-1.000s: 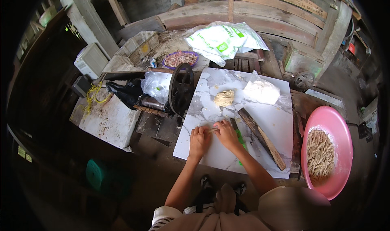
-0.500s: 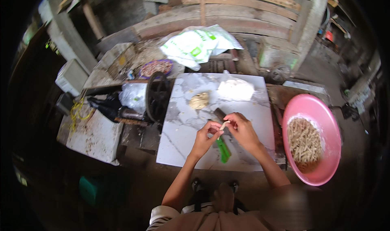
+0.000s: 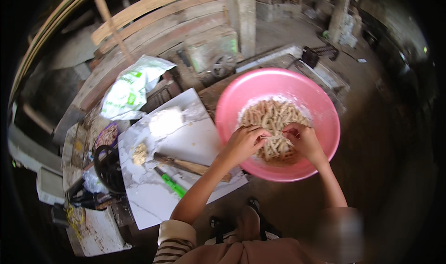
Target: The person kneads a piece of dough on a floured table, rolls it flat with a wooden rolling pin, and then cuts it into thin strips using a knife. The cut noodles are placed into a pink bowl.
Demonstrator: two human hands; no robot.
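Loose, pale beige strips of dough (image 3: pixel 265 115) lie heaped in the bottom of a wide, round pink plastic basin (image 3: pixel 318 99), with white flour dusted on its inner wall around them. Both bare hands are now over this heap; half a second ago they were above the board, fingertips around a single pale strip. The left hand (image 3: pixel 248 139) comes in from the left, its thumb and fingertips drawn close together; the right hand (image 3: pixel 304 141) faces it, fingers bent and similarly narrow. Pale dough shows between the two sets of fingertips, but against the heap I cannot tell whether either hand grips a strip.

The view has swung rightward, so the basin, formerly near the right side, sits right of centre. Just left of it is the white, grey-veined marble-patterned board (image 3: pixel 144 182). On it are a long, dark-and-tan piece of wood (image 3: pixel 186 164), partly hidden by the left forearm, a green-handled knife (image 3: pixel 173 185), a yellowish lump of dough (image 3: pixel 140 154) and a bright white floury mound (image 3: pixel 166 121). Beyond the board lies a white plastic sack with green print (image 3: pixel 134 89).
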